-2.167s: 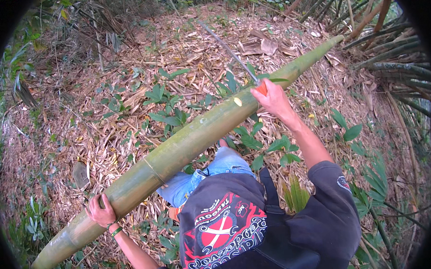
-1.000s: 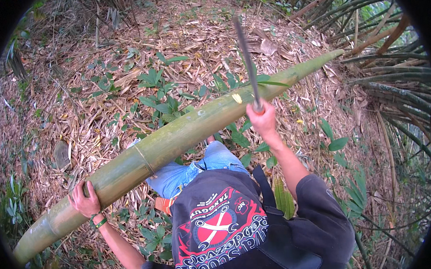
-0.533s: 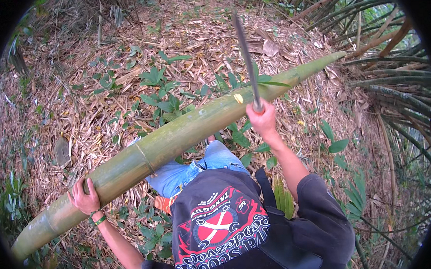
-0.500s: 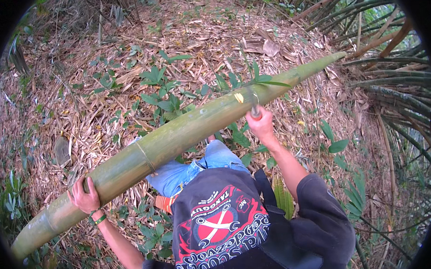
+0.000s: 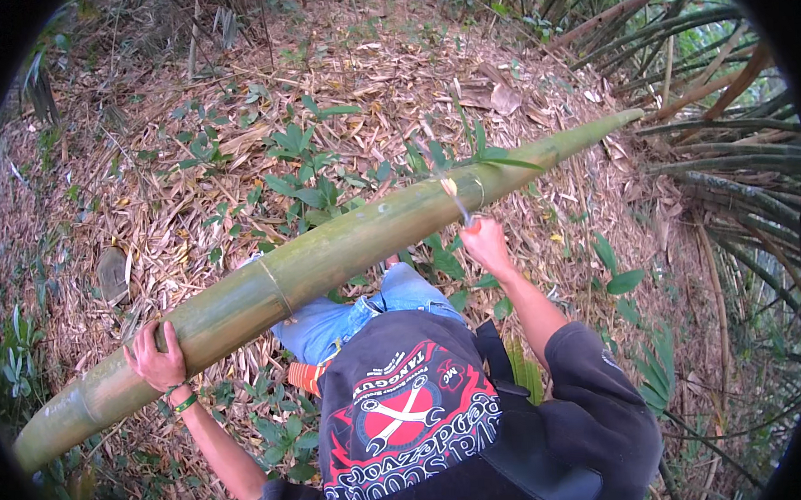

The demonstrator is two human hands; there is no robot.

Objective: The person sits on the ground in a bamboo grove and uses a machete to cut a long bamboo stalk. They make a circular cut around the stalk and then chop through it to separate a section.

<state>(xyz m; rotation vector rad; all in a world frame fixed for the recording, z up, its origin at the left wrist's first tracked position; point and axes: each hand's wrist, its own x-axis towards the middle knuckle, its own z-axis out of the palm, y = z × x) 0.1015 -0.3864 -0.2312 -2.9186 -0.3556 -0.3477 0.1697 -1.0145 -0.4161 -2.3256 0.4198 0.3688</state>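
Observation:
A thick green bamboo culm (image 5: 346, 246) slants across in front of me, from the lower left up to its narrower end at the right. My left hand (image 5: 158, 358) lies over its thick part with fingers and thumb spread, touching but not closed round it. My right hand (image 5: 485, 243) is closed round the reddish-orange handle of a machete (image 5: 462, 209). The blade crosses the culm near a ringed joint and blurs toward its far end. Beside the blade is a small pale cut mark (image 5: 449, 186) in the green skin.
Dry leaf litter (image 5: 391, 78) covers the ground, with low green plants (image 5: 306, 178) beyond the culm. Bamboo stems (image 5: 731, 160) crowd the right side. My jeans-covered legs (image 5: 376, 301) are beneath and near the culm. A flat brownish object (image 5: 113, 275) lies at the left.
My right hand has shifted slightly down and toward me. The machete blade now lies across the cut mark, left of where it was. My left hand stays on the culm.

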